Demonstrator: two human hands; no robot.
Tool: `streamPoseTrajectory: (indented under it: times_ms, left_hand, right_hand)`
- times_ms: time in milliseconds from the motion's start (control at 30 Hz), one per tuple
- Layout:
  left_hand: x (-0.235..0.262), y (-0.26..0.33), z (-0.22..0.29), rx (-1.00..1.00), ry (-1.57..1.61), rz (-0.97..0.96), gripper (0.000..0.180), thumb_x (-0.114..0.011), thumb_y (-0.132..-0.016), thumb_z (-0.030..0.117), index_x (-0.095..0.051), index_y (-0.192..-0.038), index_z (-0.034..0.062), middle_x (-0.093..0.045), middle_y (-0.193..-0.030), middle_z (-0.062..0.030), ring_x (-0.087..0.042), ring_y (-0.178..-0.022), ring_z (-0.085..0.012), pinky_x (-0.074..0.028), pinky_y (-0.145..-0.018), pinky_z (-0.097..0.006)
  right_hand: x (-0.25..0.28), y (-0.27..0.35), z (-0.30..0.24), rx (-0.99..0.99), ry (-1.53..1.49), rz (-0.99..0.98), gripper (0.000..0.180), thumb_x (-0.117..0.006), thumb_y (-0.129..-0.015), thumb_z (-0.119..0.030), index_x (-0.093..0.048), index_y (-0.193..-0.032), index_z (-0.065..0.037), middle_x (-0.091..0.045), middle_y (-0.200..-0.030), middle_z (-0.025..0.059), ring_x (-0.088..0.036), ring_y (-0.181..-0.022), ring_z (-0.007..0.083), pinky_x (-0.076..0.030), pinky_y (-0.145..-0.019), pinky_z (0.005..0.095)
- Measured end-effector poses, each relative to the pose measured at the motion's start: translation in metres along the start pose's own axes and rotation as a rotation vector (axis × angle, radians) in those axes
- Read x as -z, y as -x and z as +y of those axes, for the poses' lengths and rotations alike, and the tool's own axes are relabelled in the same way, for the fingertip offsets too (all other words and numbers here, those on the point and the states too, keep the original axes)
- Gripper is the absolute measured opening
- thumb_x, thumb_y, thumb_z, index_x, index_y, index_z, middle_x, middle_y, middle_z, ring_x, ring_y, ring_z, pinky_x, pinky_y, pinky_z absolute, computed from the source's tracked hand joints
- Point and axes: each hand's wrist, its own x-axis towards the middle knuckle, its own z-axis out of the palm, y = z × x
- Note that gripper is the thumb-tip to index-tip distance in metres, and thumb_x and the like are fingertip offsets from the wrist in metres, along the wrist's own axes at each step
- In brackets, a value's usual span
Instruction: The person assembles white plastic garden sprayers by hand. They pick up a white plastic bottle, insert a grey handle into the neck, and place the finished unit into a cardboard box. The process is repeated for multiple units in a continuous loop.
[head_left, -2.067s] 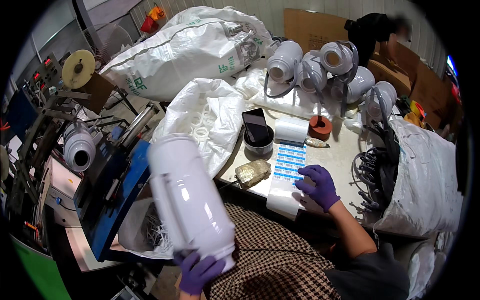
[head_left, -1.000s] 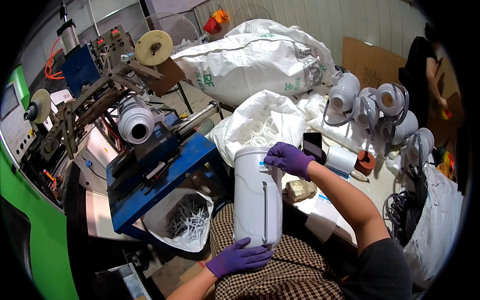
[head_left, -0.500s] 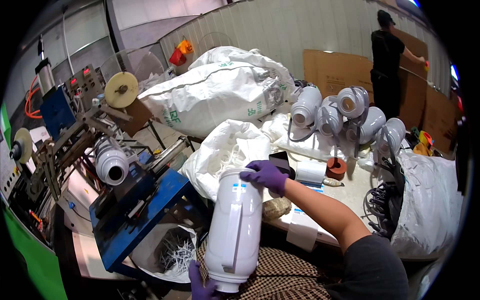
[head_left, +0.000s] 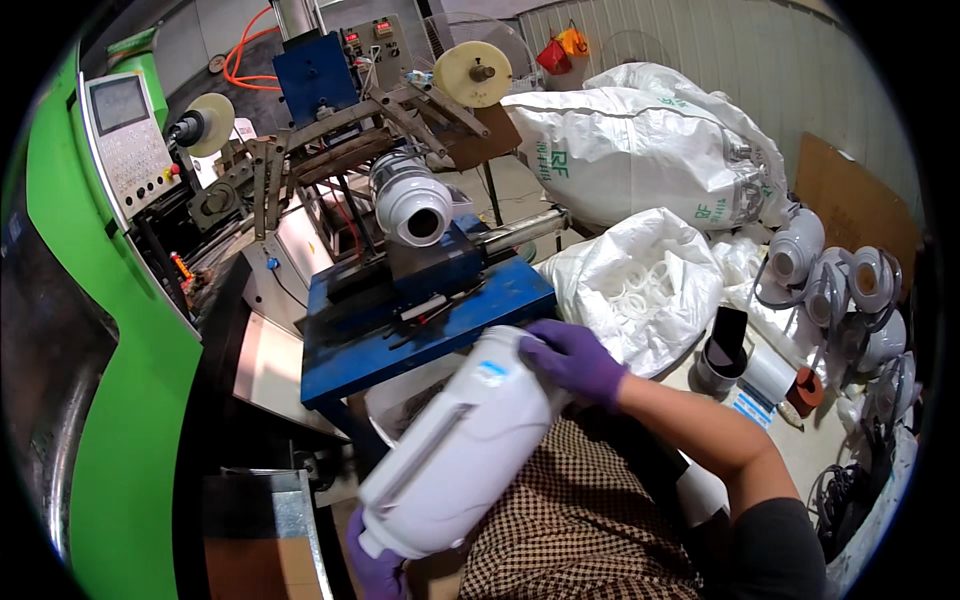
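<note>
Both hands, the left hand [head_left: 375,568] and right hand [head_left: 572,358], grip a white jug [head_left: 455,450] tilted toward ten o'clock, its blue sticker [head_left: 490,373] already on, not yet set down.

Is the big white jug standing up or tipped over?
Tipped. The white jug lies slanted across the lap, the right hand on its upper end, the left hand under the lower.

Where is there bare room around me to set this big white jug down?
Little room. The blue machine table has a bare strip along its front edge, below the mounted white jug. The pale shelf left of it looks bare too. The worktable at right is crowded with a label roll, black cup and finished jugs.
</note>
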Motion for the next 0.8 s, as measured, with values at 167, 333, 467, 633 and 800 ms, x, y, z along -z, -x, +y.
streamPoseTrajectory:
  times_ms: [167, 333, 467, 633, 800]
  left_hand:
    - [0.056, 0.045, -0.015, -0.05, 0.111, 0.168, 0.056, -0.051, -0.105, 0.022, -0.036, -0.158, 0.0208, -0.042, -0.157, -0.0131, -0.052, -0.133, -0.0352, -0.054, -0.097, -0.049]
    - [0.026, 0.004, 0.021, -0.052, 0.002, 0.098, 0.062, -0.052, -0.106, 0.043, -0.037, -0.16, 0.0166, -0.042, -0.161, -0.0102, -0.041, -0.145, -0.0366, -0.045, -0.109, -0.061]
    - [0.014, -0.014, 0.047, 0.101, 0.472, 0.376, 0.055, -0.054, -0.105, 0.041, -0.049, -0.153, 0.0131, -0.049, -0.155, -0.0121, -0.048, -0.139, -0.0358, -0.048, -0.106, -0.055]
    - [0.029, -0.092, 0.034, -0.663, -0.541, 0.176, 0.065, -0.073, -0.09, 0.01, -0.045, -0.148, 0.007, -0.043, -0.151, -0.018, -0.05, -0.133, -0.0325, -0.051, -0.103, -0.046]
    - [-0.069, -0.204, 0.046, -0.595, -0.201, 0.007, 0.052, -0.071, -0.093, 0.022, -0.055, -0.142, 0.0129, -0.033, -0.156, -0.0216, -0.044, -0.136, -0.0394, -0.05, -0.105, -0.046]
  right_hand:
    - [-0.049, -0.146, -0.02, 0.092, 0.619, -0.089, 0.07, -0.062, -0.095, -0.044, -0.039, -0.156, -0.019, -0.06, -0.134, 0.0209, -0.064, -0.117, 0.0394, -0.052, -0.098, 0.0483]
    - [-0.047, -0.219, 0.027, 0.031, 0.928, 0.189, 0.05, -0.073, -0.087, -0.038, -0.059, -0.132, -0.022, -0.065, -0.119, 0.0133, -0.066, -0.114, 0.032, -0.053, -0.092, 0.0482]
    - [-0.065, -0.14, 0.03, 0.608, 0.728, 0.536, 0.035, -0.08, -0.076, -0.039, -0.067, -0.101, -0.02, -0.061, -0.098, 0.0079, -0.064, -0.09, 0.031, -0.05, -0.086, 0.0443]
    - [0.049, 0.107, 0.024, 0.8, 0.44, 0.487, 0.032, -0.085, -0.061, -0.021, -0.063, -0.083, -0.014, -0.069, -0.102, 0.0109, -0.064, -0.091, 0.0356, -0.049, -0.081, 0.045]
    - [0.091, 0.237, 0.036, 0.109, -0.356, 0.802, 0.035, -0.082, -0.048, -0.016, -0.058, -0.074, -0.011, -0.069, -0.099, 0.0148, -0.066, -0.091, 0.0319, -0.052, -0.079, 0.0421]
